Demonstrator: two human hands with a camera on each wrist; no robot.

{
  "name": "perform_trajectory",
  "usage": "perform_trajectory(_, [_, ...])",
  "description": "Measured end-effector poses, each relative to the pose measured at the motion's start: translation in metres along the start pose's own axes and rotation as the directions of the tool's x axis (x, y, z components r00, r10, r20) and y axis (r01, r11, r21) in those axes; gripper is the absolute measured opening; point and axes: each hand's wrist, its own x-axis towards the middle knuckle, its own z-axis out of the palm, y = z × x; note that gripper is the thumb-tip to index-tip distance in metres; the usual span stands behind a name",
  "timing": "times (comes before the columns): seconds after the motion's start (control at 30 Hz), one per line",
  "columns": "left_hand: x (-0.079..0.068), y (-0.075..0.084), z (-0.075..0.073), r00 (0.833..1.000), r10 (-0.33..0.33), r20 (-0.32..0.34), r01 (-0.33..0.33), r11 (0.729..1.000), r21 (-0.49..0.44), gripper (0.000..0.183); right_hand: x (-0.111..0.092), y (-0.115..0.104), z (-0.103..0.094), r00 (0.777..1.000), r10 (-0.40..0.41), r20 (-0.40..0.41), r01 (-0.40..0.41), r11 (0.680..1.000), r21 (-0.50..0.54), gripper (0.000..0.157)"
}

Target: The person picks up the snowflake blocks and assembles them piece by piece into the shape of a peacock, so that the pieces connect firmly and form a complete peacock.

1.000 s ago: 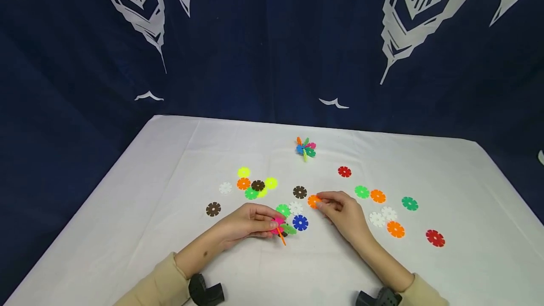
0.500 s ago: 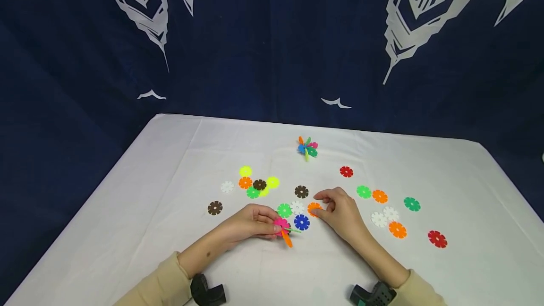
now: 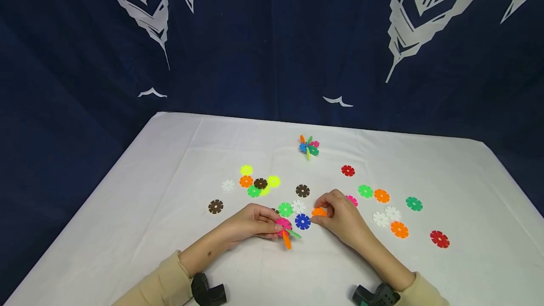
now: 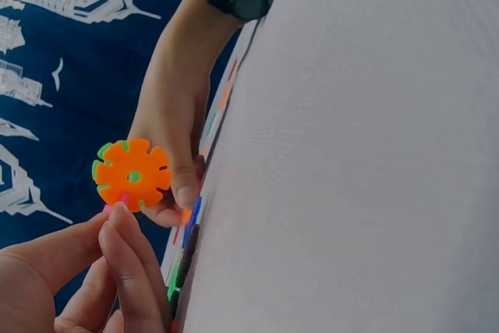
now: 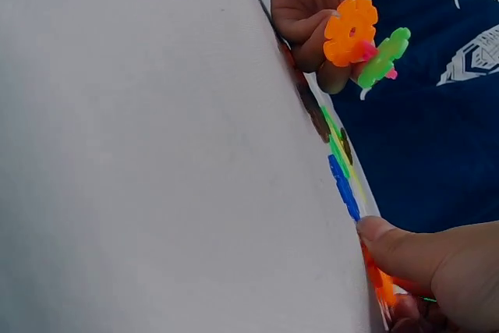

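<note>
My left hand [image 3: 257, 221] pinches a pink notched flower disc [image 3: 284, 226] by its edge. An orange disc [image 4: 134, 175] and a green disc [image 5: 384, 58] are slotted into the pink one and stick out at angles. To the right, my right hand [image 3: 342, 214] has thumb and fingers about a loose orange disc [image 3: 319, 211] low at the table, gripping its edge; the fingers partly hide it. A blue disc [image 3: 302, 221] lies flat between the hands, next to a white disc [image 3: 299, 207] and a light green disc [image 3: 285, 209].
A finished-looking cluster of joined discs [image 3: 309, 147] stands at the back of the white-covered table [image 3: 178, 155]. Several loose discs, among them a brown one [image 3: 260, 183], lie at left. More lie at right, including a red disc [image 3: 439, 239] and a pink disc [image 3: 352, 200].
My right hand has drawn the loose orange disc toward me and its grip has closed around it. The left hand has turned the joined discs, so the orange and green ones point differently.
</note>
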Motion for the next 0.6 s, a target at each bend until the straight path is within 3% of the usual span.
perform_trajectory(0.2, [0.001, 0.001, -0.001, 1.0, -0.005, -0.007, 0.005, 1.0, -0.01, 0.02, -0.003, 0.001, 0.002, 1.0, -0.002, 0.016, 0.001, 0.999, 0.037, 0.032])
perform_trajectory(0.37, [0.007, 0.014, -0.01, 0.996, 0.014, -0.087, -0.017, 0.999, -0.028, 0.023, -0.002, 0.002, 0.003, 1.0, -0.027, -0.006, 0.027, 0.998, 0.059, 0.032])
perform_trajectory(0.5, [0.027, 0.038, -0.028, 0.979, 0.005, -0.204, -0.029, 0.993, -0.113, 0.025, -0.003, 0.003, 0.003, 1.0, -0.026, -0.015, 0.027, 0.998, 0.062, 0.031])
perform_trajectory(0.6, [0.053, 0.058, -0.048, 0.951, -0.035, -0.308, -0.028, 0.98, -0.199, 0.029, -0.004, 0.005, 0.004, 1.0, -0.013, -0.018, 0.014, 0.998, 0.068, 0.031])
